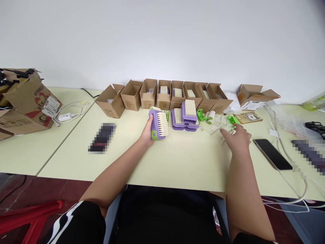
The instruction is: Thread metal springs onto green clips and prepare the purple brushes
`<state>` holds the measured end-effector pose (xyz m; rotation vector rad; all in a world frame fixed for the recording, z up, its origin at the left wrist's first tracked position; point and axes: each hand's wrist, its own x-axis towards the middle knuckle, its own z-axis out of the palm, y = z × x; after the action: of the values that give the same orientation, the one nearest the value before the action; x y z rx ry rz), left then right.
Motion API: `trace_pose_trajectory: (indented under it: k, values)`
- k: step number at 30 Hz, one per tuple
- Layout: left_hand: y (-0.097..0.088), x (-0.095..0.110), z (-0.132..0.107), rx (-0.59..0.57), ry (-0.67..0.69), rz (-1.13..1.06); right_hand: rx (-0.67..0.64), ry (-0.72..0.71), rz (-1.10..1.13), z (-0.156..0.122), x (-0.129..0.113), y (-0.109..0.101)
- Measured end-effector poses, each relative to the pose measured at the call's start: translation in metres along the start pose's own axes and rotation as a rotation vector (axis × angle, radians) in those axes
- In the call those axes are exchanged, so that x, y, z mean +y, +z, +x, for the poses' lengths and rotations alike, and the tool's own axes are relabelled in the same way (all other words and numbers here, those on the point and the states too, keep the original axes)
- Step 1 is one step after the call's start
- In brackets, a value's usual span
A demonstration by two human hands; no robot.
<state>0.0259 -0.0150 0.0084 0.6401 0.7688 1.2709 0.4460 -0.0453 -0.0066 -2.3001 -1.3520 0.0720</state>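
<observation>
Purple scrub brush [154, 124], cream bristles [163, 124], in left hand [146, 133]

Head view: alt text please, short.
A person's left hand holds a purple and green scrub brush with pale bristles, while the right hand reaches to clear plastic pieces on a cream table. More brushes lie stacked nearby, before a row of open cardboard boxes.
</observation>
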Motion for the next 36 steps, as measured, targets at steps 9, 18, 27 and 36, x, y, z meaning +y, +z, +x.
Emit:
trace_pose_trajectory:
  k: [9,18,27,36]
  values:
    - [0.0,0.0,-0.003,-0.003,-0.037,-0.039,-0.159,0.002,-0.035,-0.01,-0.015,0.001]
    - [-0.003,-0.004,0.001,0.024,-0.013,-0.054,-0.177,-0.017,-0.109,-0.014,-0.016,-0.001]
    - [0.006,-0.009,-0.004,0.05,0.089,-0.099,0.214,-0.408,0.264,-0.08,-0.092,-0.03]
    - [0.014,-0.009,-0.027,-0.362,-0.015,0.137,-0.836,-0.427,1.028,-0.115,-0.128,0.02]
